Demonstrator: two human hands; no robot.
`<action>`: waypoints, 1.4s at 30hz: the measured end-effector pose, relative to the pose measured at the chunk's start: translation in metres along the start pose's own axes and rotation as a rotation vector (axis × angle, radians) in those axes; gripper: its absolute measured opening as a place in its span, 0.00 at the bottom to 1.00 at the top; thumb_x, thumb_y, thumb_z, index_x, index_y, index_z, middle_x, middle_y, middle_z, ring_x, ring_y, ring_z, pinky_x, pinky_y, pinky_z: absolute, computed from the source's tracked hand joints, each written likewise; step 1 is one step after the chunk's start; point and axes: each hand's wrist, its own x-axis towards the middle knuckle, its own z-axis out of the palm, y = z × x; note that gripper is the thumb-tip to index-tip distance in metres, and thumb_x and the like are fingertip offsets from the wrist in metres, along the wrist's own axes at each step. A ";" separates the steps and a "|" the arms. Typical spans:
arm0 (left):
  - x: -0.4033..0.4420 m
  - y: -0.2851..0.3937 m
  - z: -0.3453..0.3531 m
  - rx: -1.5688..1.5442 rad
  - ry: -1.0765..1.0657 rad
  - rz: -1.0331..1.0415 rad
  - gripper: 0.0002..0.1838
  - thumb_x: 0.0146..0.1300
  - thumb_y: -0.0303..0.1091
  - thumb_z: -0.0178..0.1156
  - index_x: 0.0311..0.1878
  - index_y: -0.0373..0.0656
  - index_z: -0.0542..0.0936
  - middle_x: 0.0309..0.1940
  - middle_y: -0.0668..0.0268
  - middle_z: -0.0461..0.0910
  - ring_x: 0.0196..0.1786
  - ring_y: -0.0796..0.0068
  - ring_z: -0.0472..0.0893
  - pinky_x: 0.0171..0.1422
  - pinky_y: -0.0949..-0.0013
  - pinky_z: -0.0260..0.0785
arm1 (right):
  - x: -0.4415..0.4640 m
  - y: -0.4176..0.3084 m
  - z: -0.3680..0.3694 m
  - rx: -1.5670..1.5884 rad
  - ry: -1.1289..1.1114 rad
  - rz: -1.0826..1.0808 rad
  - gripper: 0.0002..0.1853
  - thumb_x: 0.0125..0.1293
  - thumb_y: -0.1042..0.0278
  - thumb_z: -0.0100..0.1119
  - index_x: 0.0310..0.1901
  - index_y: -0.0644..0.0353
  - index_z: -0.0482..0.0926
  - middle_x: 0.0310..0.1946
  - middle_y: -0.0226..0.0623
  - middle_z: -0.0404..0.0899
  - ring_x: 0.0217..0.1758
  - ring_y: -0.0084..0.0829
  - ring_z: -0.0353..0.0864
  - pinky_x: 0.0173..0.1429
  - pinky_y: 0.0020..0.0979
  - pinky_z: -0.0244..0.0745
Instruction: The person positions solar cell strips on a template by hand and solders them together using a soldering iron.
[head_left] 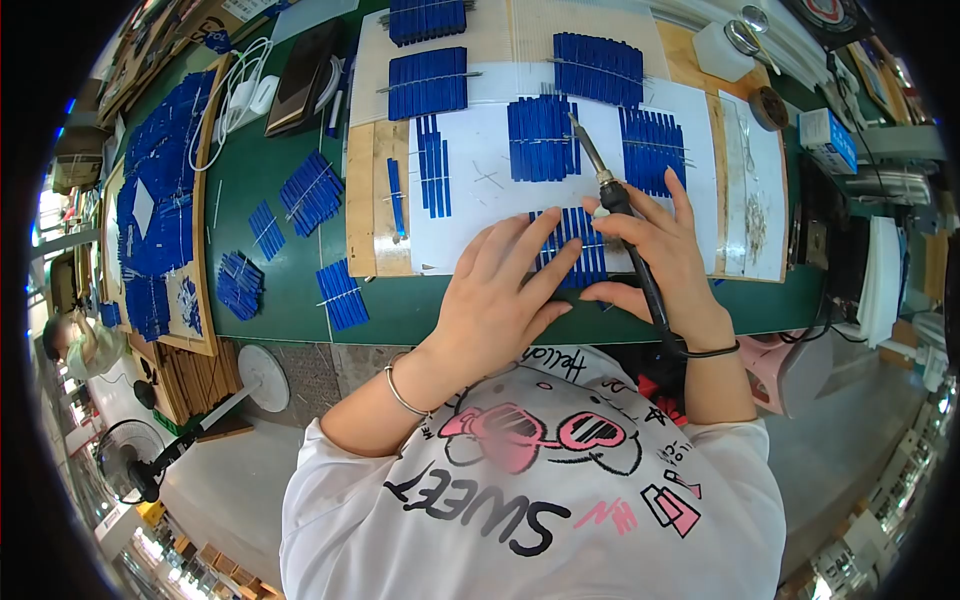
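Observation:
My left hand (505, 285) lies with its fingers spread, the fingertips on a bundle of blue strips (585, 245) at the front of the white paper (475, 235). In my right hand (665, 255) is a soldering iron (610, 190), its cord running down past the wrist and its tip pointing up and left. That tip is near another blue bundle (540, 140) with thin wires across it. A further blue bundle (652, 145) lies just beyond my right fingers. A narrower blue group (434, 165) rests on the paper at the left.
More blue bundles (311, 190) lie on the green table (290, 285). A wooden tray (205, 270) of blue pieces stands at far left. Behind on the right are a white container (722, 52), a brown roll (768, 108) and a blue-white box (827, 140).

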 end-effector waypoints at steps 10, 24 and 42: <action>0.002 0.005 0.002 0.043 0.006 0.007 0.35 0.52 0.45 0.71 0.66 0.54 0.75 0.71 0.58 0.66 0.67 0.55 0.68 0.72 0.50 0.57 | -0.003 -0.002 0.000 -0.012 0.044 0.010 0.33 0.49 0.42 0.74 0.51 0.53 0.76 0.57 0.35 0.83 0.69 0.41 0.73 0.81 0.55 0.39; -0.012 -0.007 -0.008 0.014 0.148 -0.059 0.35 0.50 0.42 0.72 0.65 0.52 0.77 0.69 0.53 0.66 0.66 0.51 0.68 0.67 0.51 0.63 | -0.003 -0.007 -0.003 0.011 0.066 0.019 0.36 0.46 0.44 0.78 0.54 0.52 0.74 0.59 0.37 0.81 0.69 0.43 0.72 0.80 0.56 0.40; -0.013 -0.007 -0.009 0.065 0.061 -0.050 0.34 0.49 0.47 0.72 0.64 0.59 0.78 0.70 0.55 0.66 0.66 0.55 0.68 0.71 0.52 0.59 | 0.010 -0.017 0.010 0.022 0.044 -0.021 0.31 0.47 0.49 0.78 0.50 0.52 0.76 0.57 0.35 0.82 0.67 0.42 0.74 0.79 0.57 0.43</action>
